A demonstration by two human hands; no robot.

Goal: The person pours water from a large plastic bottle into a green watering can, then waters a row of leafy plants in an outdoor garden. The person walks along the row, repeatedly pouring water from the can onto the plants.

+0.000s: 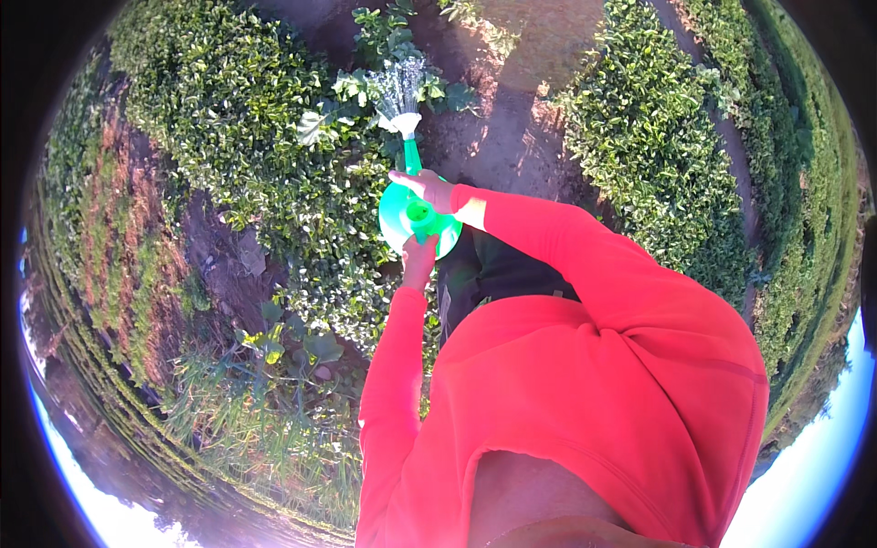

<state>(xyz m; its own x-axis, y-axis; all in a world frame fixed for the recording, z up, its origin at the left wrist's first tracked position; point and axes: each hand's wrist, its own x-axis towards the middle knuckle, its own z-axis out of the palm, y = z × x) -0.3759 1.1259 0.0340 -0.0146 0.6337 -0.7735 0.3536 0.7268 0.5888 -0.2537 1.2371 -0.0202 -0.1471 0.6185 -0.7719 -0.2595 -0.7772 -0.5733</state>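
A green plastic watering can (389,216) is tipped forward, its spout pointing away from me. Water sprays from the white sprinkler head (405,124) onto a broad-leaved plant (460,96). My left hand (419,259) is closed around the can's handle, just behind the round filling opening (418,212). At the base of the spout, my right hand (430,188) holds the can from the right side, one finger stretched across it. Its underside grip is hidden.
Dense leafy bushes (226,103) stand left of the can, and another row of bushes (637,137) grows to the right. Bare soil (507,147) lies between them. Long grass (260,418) and a low broad-leaved plant (322,348) are at the lower left.
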